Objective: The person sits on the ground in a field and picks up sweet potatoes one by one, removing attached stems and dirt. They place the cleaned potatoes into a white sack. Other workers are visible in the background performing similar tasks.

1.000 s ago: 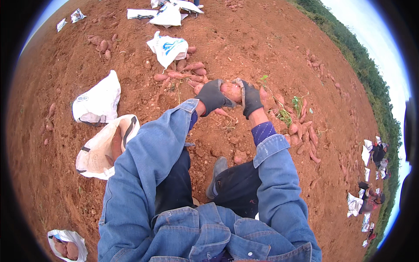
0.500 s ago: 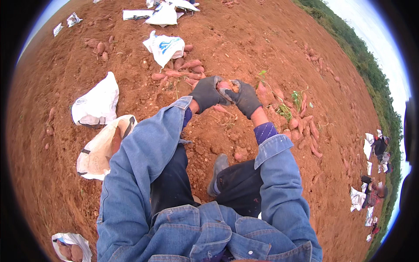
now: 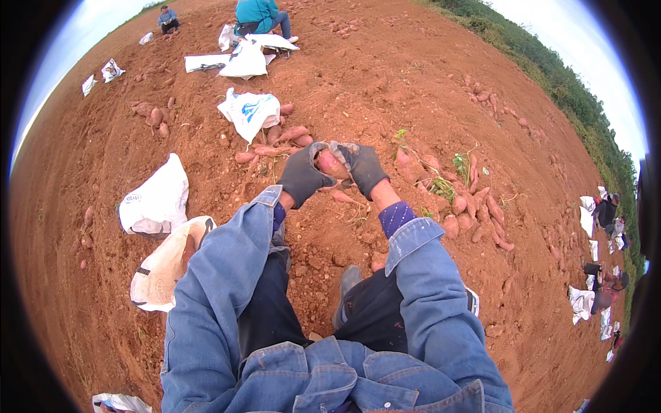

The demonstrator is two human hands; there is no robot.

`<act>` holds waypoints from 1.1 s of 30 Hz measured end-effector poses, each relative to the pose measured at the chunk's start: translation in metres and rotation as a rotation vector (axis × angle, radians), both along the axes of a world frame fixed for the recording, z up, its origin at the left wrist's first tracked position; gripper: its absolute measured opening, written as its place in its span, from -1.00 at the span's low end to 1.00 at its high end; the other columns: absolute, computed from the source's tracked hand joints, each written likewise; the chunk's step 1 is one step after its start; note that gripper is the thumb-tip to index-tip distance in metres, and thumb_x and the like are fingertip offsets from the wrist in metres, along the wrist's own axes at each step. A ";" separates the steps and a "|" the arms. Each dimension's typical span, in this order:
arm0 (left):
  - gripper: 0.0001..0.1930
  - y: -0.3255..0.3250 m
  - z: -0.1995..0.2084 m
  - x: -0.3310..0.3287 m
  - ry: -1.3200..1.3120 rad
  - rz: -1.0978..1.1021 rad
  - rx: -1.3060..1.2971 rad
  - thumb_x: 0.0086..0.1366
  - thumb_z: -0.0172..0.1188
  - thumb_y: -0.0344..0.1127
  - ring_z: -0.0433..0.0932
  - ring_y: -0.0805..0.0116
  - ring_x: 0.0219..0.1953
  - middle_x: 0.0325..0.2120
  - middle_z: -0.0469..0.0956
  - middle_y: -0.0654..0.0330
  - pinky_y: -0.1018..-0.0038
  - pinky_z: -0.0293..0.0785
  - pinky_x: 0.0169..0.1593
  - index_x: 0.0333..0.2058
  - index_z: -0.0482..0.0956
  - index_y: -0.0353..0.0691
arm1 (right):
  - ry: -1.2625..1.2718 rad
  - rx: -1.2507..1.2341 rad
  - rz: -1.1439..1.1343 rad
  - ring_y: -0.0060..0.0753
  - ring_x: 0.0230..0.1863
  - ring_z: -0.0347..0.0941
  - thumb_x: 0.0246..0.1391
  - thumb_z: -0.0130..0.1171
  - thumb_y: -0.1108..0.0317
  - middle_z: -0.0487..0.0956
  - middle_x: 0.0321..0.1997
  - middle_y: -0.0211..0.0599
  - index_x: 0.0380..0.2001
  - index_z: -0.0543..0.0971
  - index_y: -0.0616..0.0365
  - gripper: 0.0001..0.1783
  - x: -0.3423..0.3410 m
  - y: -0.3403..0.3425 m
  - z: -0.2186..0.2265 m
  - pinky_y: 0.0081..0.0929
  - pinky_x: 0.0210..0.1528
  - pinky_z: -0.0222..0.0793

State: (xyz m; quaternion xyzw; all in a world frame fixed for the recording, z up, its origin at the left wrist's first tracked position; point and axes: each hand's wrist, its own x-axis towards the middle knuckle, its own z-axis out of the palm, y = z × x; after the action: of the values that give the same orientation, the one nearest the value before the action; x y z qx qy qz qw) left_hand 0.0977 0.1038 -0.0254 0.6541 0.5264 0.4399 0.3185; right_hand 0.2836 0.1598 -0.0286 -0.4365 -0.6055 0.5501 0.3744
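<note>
Between my dark-gloved hands is a reddish sweet potato (image 3: 330, 164), held in front of me above the soil. My left hand (image 3: 303, 176) wraps its left side with closed fingers. From the right, my right hand (image 3: 364, 167) grips its upper edge, the fingertips partly hidden. Just beyond my left hand, a small heap of sweet potatoes (image 3: 292, 134) lies beside a white sack (image 3: 249, 115) with blue print. A larger pile of sweet potatoes (image 3: 475, 210), with some green leaves, spreads to the right of my right hand.
Two white sacks, one standing (image 3: 157, 201) and one open-mouthed (image 3: 160, 274), are on my left. Ahead, a person in a teal jacket (image 3: 255, 15) sits by more white sacks (image 3: 245, 60). Several people and sacks are far right. Red, lumpy soil (image 3: 323, 255) surrounds my feet.
My hands have shifted slightly left and nearer, and the sweet potato is turned so more of its reddish skin shows. The view has tilted up, bringing the people ahead into sight.
</note>
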 end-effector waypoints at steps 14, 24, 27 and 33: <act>-0.38 0.017 -0.017 -0.010 -0.554 -0.121 -0.110 0.05 0.48 -0.59 0.68 0.32 -0.11 -0.03 0.63 0.13 0.43 0.69 -0.10 0.13 0.48 -0.36 | 0.097 0.015 0.114 -0.54 -0.32 0.54 0.18 0.33 0.08 0.65 -0.33 -0.41 -0.12 0.68 0.17 -0.62 0.005 -0.021 0.030 -0.46 -0.26 0.50; -0.59 0.008 -0.025 -0.023 -0.928 -0.389 -0.370 0.47 0.02 -0.33 0.65 0.04 0.03 0.06 0.57 -0.09 0.17 0.68 0.02 0.20 0.38 -0.43 | -0.145 0.563 -0.061 -0.30 0.00 0.62 -0.13 0.59 0.10 0.68 -0.01 -0.18 0.09 0.59 0.20 -0.27 -0.005 -0.013 0.023 -0.37 0.09 0.49; -0.55 0.007 -0.024 -0.022 -1.081 -0.698 -0.254 0.53 -0.05 -0.20 0.57 -0.06 0.13 0.16 0.49 -0.10 -0.03 0.64 0.05 0.26 0.33 -0.35 | -0.098 0.514 -0.011 -0.27 0.12 0.58 -0.14 0.59 0.08 0.65 0.11 -0.15 0.12 0.59 0.19 -0.24 0.001 -0.013 0.026 -0.37 0.17 0.45; -0.67 0.000 -0.007 -0.003 -1.293 -0.298 -0.355 0.43 0.22 -0.20 0.68 0.05 -0.12 -0.09 0.58 0.01 0.04 0.72 -0.11 0.04 0.49 -0.27 | -0.050 0.579 0.028 -0.26 0.18 0.55 -0.12 0.56 -0.02 0.62 0.17 -0.16 0.22 0.52 0.16 -0.14 0.005 -0.018 0.027 -0.34 0.22 0.41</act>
State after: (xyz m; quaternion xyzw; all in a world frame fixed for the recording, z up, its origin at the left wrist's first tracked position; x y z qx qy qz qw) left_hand 0.0950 0.1035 -0.0321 0.2635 0.1989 0.6006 0.7282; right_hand 0.2884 0.1422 -0.0017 -0.3165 -0.7523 0.3487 0.4607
